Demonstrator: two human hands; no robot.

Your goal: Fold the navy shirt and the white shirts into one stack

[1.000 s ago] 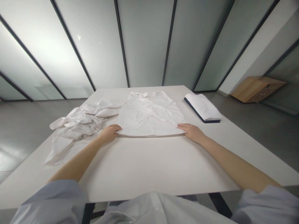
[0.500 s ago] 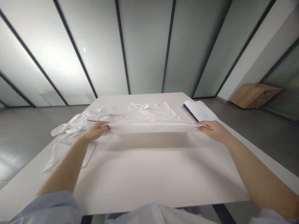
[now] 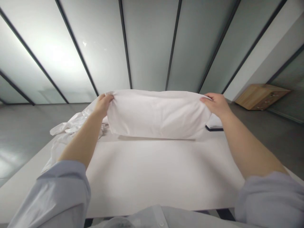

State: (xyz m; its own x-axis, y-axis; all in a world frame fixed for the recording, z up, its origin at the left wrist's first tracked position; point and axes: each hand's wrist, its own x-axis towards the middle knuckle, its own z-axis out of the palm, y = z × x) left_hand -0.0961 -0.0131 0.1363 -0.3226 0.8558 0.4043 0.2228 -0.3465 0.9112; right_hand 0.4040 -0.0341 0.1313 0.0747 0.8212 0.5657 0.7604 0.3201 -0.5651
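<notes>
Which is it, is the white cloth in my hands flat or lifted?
Lifted. The left hand and right hand pinch the top corners of the cloth; it hangs as a panel, its lower edge at the table.

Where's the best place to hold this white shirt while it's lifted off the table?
By its two upper corners, from the near side, as the left hand and right hand pinch it: the white shirt then hangs flat, top edge taut, lower edge on the table.

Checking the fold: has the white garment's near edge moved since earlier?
Yes. Left hand and right hand lifted the garment off the table, toward the glass wall.
</notes>
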